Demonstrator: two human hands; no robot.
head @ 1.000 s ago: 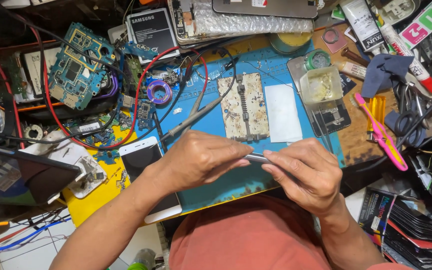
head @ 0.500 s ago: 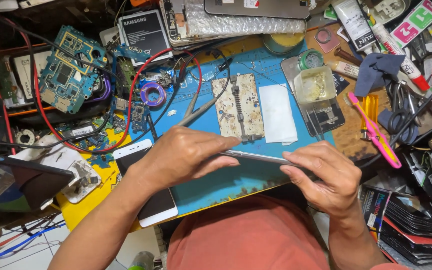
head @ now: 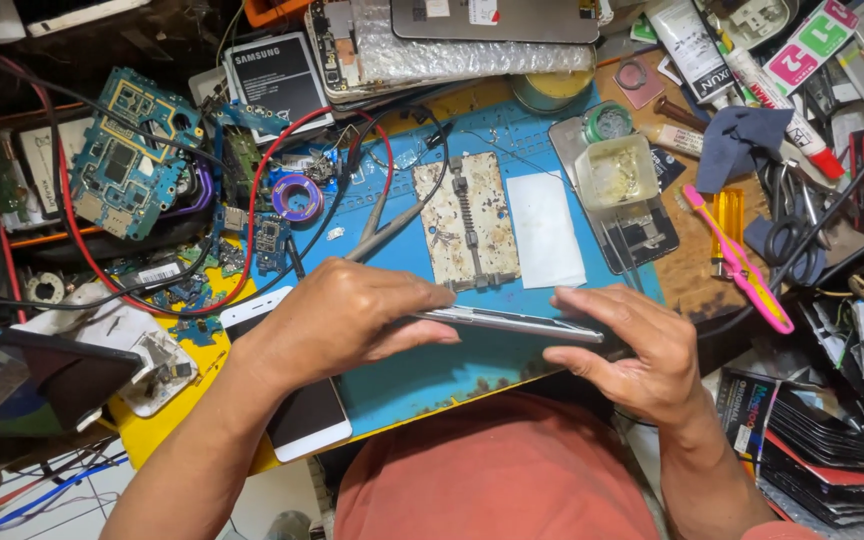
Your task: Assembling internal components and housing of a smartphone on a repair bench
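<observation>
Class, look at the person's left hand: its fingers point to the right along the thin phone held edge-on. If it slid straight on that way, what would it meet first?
Most likely the right hand, gripping the phone's far end opposite the left hand; depth looks matched.

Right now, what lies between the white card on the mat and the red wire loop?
Head view: the stained metal jig plate lies between the white card and the red wire, beside the card, with grey probes nearer the wire.

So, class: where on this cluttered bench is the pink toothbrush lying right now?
In the head view, the pink toothbrush lies slanted on the right side of the bench, just beyond the blue mat, between the clear plastic tub and the scissors.
</observation>
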